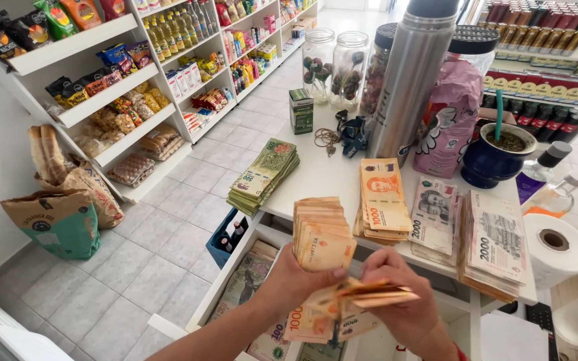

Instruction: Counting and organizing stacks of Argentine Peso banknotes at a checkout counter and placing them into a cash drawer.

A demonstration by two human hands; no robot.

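Left hand (302,277) gripping orange bill stack (321,234) upright, right hand (396,294) pinching loose bills (369,294) just beside, below the surface's (332,177) front edge.

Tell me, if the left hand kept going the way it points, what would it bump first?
Probably the orange notes stacked on the counter. The left hand, holding its own thick orange wad, points up towards them, though depth is hard to judge here.
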